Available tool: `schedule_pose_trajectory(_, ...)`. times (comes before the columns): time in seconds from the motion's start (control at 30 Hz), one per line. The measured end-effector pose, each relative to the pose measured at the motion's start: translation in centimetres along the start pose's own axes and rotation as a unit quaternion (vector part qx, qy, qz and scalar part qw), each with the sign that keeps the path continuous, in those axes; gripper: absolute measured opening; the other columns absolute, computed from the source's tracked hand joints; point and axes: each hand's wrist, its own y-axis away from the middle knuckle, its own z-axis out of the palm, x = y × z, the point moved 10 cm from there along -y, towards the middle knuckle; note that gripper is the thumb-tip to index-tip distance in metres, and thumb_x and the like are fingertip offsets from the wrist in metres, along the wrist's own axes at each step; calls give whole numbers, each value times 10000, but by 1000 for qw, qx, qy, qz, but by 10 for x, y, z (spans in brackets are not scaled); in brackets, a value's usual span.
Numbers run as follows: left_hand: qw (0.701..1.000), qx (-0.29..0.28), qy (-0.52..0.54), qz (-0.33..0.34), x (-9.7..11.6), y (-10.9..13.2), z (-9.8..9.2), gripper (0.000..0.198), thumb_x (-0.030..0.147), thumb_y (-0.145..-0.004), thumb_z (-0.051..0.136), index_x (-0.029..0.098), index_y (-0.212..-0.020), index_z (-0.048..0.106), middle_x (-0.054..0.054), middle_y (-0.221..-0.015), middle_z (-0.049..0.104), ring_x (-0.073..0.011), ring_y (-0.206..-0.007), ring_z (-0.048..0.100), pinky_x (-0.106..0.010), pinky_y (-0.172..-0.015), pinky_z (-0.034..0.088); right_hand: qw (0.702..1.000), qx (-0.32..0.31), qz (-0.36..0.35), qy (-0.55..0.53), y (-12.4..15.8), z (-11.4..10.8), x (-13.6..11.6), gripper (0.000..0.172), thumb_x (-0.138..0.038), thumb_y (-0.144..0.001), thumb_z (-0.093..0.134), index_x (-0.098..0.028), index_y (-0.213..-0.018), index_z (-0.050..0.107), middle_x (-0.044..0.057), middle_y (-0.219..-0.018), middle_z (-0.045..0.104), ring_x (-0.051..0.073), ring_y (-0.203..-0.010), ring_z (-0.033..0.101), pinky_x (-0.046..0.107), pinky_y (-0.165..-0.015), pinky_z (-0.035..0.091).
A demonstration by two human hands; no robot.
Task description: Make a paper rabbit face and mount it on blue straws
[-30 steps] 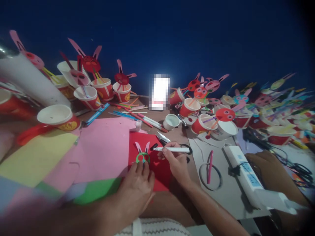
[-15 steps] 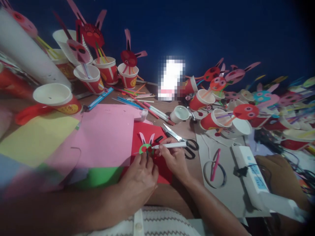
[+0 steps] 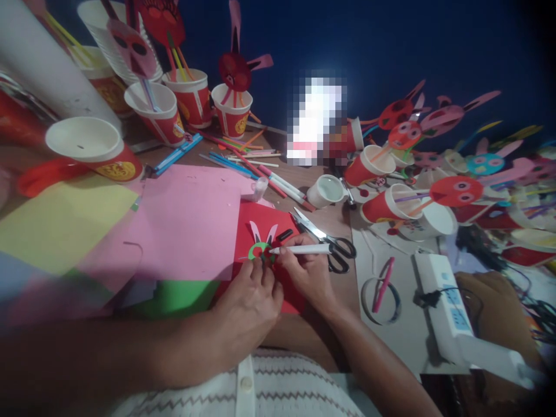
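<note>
A small green paper rabbit face point(image 3: 257, 251) with pink ears lies on a red sheet point(image 3: 260, 223). My left hand point(image 3: 251, 301) presses it down, fingertips flat on its lower edge. In a pinch grip, my right hand point(image 3: 306, 272) holds a white pen point(image 3: 299, 249) whose tip touches the face's right side. A black pen cap point(image 3: 285, 234) lies just above.
Scissors point(image 3: 324, 237) lie right of the pen. Pink point(image 3: 191, 220), yellow and green paper sheets spread to the left. Red paper cups with rabbit figures crowd the back and right. A white power strip point(image 3: 447, 304) and another person's hand point(image 3: 495, 307) are at right.
The pen tip has moved left onto the green face. My left fingers stay on the face. The view has tilted downward, so everything sits higher in the picture.
</note>
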Motion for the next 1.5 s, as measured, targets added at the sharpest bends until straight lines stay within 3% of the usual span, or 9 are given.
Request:
schedule_pose_trajectory(0.5,1000,3,10,1,1,0,1,379,371,-898,485,66,-1060,638,-219,-1047,670,-373,-1028,585,-510,-913,329,1000,-6,-20,14,0,3,-3,77,-257,-839,592,-225,-773,570,-26,-671,615,136,-584,563,253,-563,438)
schedule_pose_trajectory(0.93,1000,-8,13,4,0,-3,-3,382,346,-900,482,51,-1074,651,-252,-1085,667,-402,-1038,604,-510,-867,395,1000,-7,-16,5,0,4,-4,55,-252,-840,588,-233,-788,581,-13,-706,622,156,-639,584,278,-620,462)
schedule_pose_trajectory(1.13,999,-40,15,5,0,-5,2,376,324,-903,482,59,-1113,647,-242,-1115,665,-382,-1067,600,-500,-880,394,1000,-10,-20,16,1,4,-4,59,-254,-841,585,-233,-786,586,-7,-724,626,161,-664,592,282,-647,469)
schedule_pose_trajectory(1.5,999,-30,26,4,1,-5,1,393,329,-901,486,41,-1118,642,-260,-1114,660,-376,-1053,601,-505,-879,384,1000,-11,-17,19,0,4,-4,54,-273,-844,585,-242,-800,590,5,-745,632,181,-684,598,322,-705,481)
